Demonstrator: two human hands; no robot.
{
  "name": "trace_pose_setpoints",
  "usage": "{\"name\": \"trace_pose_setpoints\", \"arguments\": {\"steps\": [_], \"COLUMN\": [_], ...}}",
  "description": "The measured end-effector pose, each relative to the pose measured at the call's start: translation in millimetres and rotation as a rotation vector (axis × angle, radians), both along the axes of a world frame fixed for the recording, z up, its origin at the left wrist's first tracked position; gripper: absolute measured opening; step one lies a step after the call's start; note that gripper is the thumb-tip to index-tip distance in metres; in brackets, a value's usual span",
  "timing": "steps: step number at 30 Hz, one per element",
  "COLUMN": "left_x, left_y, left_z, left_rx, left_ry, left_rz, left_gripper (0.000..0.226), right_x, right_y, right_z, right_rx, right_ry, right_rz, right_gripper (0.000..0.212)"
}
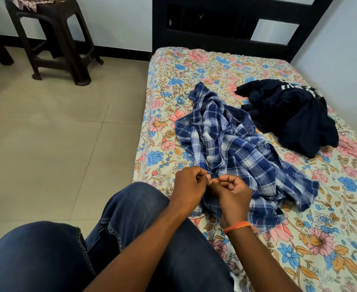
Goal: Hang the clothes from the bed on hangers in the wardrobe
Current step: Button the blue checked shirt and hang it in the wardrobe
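At the near edge of the bed with the cream sheet printed in pink and blue flowers (221,66), a person is sitting with both hands meeting over the hem of a crumpled blue and white checked cotton shirt (234,144). The left hand (189,183) is curling its fingers inward, and the right hand (233,187), with a thin orange thread band (237,226) lying around its wrist, is curling likewise, the two touching at the fingertips. Both seem to be pinching the shirt's edge or a small button on it, though what sits between the fingertips is too small to make out for certain. The shirt is lying spread across the middle of the mattress, one end under the hands and the collar end reaching toward the headboard. Just beside it, further toward the wall, a heap of dark navy clothing with white lettering (289,114) is resting on the sheet, touching the shirt's upper edge. The person's legs in dark blue denim jeans (131,245) are filling the lower left, hanging over the side of the bed. On the pale tiled floor (47,133) a dark brown plastic stool (53,39) is standing by the white wall, with some patterned cloth (36,1) lying on its seat. The black bed frame's headboard (236,24) is rising behind the mattress.
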State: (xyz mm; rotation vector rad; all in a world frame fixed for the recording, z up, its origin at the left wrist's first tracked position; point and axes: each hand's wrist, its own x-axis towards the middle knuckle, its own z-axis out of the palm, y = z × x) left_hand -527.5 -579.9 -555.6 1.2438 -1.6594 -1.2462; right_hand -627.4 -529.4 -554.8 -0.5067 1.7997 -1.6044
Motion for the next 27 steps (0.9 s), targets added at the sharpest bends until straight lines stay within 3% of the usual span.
{"name": "trace_pose_setpoints", "arguments": {"steps": [5,8,10,12,15,17,21,23,25,27], "left_x": [2.6,2.5,2.6,1.4,-1.8,-3.1,-5.2,-4.6,-3.0,-3.3], "left_y": [-6.2,-8.3,-7.6,-5.2,0.2,0.9,-3.0,-7.1,-13.0,-20.1], "left_z": [-3.6,-4.7,-4.0,-5.3,-7.3,-8.6,-12.7,-17.8,-19.6,-15.8], "left_rx": [0.05,0.094,0.064,0.049,0.005,-0.029,-0.085,-0.112,-0.112,-0.074], "left_ry": [-0.052,-0.088,-0.176,-0.317,-0.567,-0.624,-0.647,-0.591,-0.527,-0.447], "left_rz": [0.015,-0.028,-0.089,-0.185,-0.302,-0.314,-0.311,-0.31,-0.3,-0.242], "left_gripper": [0.015,0.017,0.01,0.009,0.01,0.011,0.01,0.014,0.02,0.016], "right_x": [2.4,0.5,-7.2,-19.0,-37.0,-44.2,-43.8,-40.1,-41.3,-44.1], "right_y": [-4.0,-1.6,3.2,6.1,-1.2,-15.6,-45.4,-51.3,-53.1,-50.7], "right_z": [5.1,4.0,5.6,8.7,15.1,14.7,-1.2,-8.6,-15.4,-20.2], "right_rx": [-0.065,-0.042,0.036,0.099,0.066,0.065,0.275,0.345,0.297,0.205], "right_ry": [-0.443,-0.533,-0.332,0.004,0.317,0.429,0.665,0.75,0.746,0.592], "right_rz": [-0.041,-0.013,0.055,0.099,0.08,0.118,0.374,0.414,0.357,0.284], "right_gripper": [0.029,0.027,0.025,0.023,0.015,0.009,0.036,0.031,0.014,0.023]}}
